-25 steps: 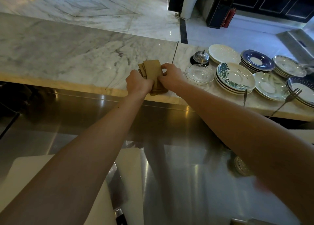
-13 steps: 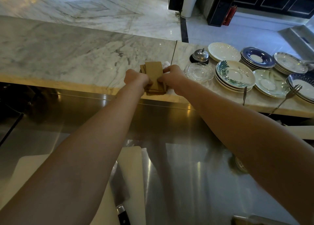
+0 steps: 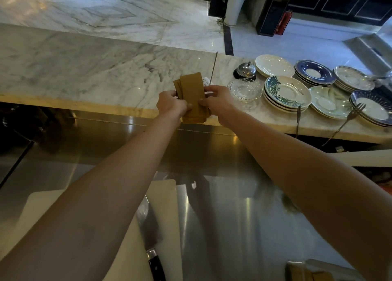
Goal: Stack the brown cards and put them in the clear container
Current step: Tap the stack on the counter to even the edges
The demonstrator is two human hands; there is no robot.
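Both hands clasp the brown cards [image 3: 192,94] over the marble counter's [image 3: 84,68] near edge: left hand [image 3: 170,104] pinching their left side, right hand [image 3: 216,99] their right. Just right of the grip sits a glass dish [image 3: 244,88].

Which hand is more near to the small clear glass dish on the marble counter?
Right. The right hand holds the brown cards just beside the glass dish; the left hand grips the cards' far side, farther from it.
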